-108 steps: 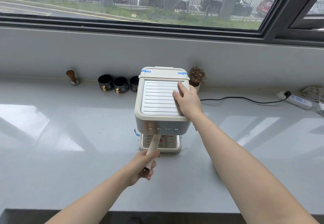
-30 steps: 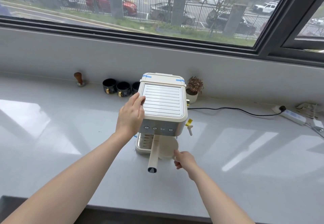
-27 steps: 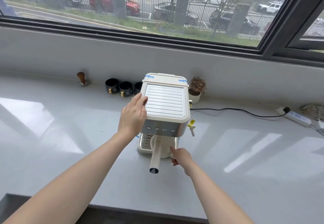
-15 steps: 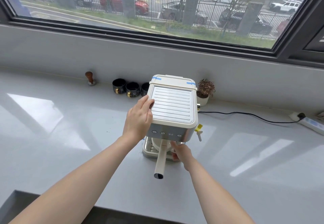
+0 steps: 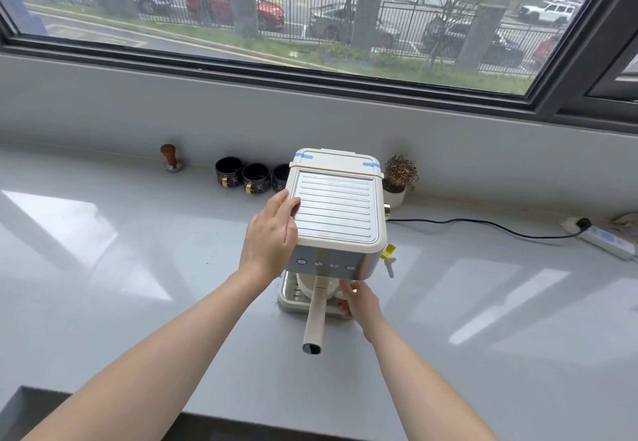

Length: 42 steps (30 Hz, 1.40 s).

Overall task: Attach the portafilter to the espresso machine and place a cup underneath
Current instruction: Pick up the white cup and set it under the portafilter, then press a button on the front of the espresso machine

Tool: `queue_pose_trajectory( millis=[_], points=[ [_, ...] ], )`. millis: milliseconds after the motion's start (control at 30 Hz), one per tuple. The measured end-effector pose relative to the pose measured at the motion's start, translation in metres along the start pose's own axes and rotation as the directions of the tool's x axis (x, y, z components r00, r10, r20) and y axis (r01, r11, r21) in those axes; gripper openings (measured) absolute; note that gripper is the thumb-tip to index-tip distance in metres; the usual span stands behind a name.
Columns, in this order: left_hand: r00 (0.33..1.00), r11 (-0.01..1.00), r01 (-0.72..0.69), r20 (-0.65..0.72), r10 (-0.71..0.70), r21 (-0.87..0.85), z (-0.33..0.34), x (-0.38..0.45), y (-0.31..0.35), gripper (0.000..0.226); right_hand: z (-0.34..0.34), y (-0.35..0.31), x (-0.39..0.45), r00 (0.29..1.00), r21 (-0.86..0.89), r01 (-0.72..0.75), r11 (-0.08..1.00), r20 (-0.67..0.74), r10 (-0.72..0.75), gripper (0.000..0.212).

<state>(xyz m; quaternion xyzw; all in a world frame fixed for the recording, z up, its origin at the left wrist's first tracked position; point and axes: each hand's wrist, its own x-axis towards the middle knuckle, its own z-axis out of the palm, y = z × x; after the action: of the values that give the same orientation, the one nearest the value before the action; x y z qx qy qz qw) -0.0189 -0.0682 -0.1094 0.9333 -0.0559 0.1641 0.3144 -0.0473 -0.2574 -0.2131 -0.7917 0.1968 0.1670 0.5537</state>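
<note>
A single head-worn wide-angle view looks forward and steeply down from above the counter (image 5: 103, 268), close over the espresso machine (image 5: 336, 213) at centre. The window (image 5: 310, 9) fills the frame toward 12 o'clock; both forearms enter from 6 o'clock.

Office-like windowside coffee corner, grey counter (image 5: 138, 268), espresso machine (image 5: 336, 213), cups (image 5: 255, 178), car park beyond window (image 5: 310, 9)
</note>
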Motion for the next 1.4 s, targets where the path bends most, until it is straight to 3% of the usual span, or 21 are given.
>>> queue_pose_trajectory(
  millis=[167,233,333,433,533,600,700,900,1400],
  points=[
    [1.000,1.000,-0.004,0.020,0.004,-0.003,-0.001,0.000,-0.001,0.053,-0.021,0.010,-0.014,0.976,-0.147,0.125,0.981,-0.160,-0.148,0.022],
    [1.000,1.000,-0.008,0.026,0.008,-0.028,-0.003,0.000,0.000,0.053,-0.035,0.005,-0.023,0.906,-0.189,0.209,0.960,-0.332,-0.262,0.021],
    [0.998,0.991,0.024,0.060,-0.017,-0.132,-0.005,0.000,-0.006,0.044,-0.050,-0.016,-0.042,0.746,-0.183,0.399,0.899,-0.505,-0.434,0.016],
    [0.993,0.976,0.019,0.122,0.008,-0.216,-0.009,-0.002,-0.017,0.050,-0.054,-0.038,-0.053,0.649,-0.251,0.567,0.785,-0.452,-0.613,0.031],
    [0.986,0.953,0.034,0.169,0.018,-0.302,-0.009,-0.004,-0.022,0.057,-0.045,-0.047,-0.056,0.661,-0.332,0.626,0.706,-0.255,-0.705,0.047],
    [0.984,0.936,0.055,0.179,0.009,-0.349,-0.008,-0.005,-0.020,0.050,-0.036,-0.046,-0.054,0.679,-0.364,0.609,0.705,-0.220,-0.701,0.056],
    [0.984,0.900,0.093,0.176,-0.019,-0.425,-0.006,-0.008,-0.017,0.042,-0.024,-0.045,-0.051,0.684,-0.429,0.549,0.718,-0.263,-0.680,0.072],
    [0.970,0.820,0.224,0.203,-0.135,-0.527,0.001,-0.012,-0.015,0.050,-0.018,-0.044,-0.049,0.651,-0.468,0.540,0.699,-0.293,-0.700,0.077],
    [0.963,0.822,0.262,0.187,-0.192,-0.505,-0.005,-0.020,-0.001,0.039,-0.013,-0.044,-0.050,0.617,-0.481,0.538,0.692,-0.334,-0.712,0.078]
  ],
)
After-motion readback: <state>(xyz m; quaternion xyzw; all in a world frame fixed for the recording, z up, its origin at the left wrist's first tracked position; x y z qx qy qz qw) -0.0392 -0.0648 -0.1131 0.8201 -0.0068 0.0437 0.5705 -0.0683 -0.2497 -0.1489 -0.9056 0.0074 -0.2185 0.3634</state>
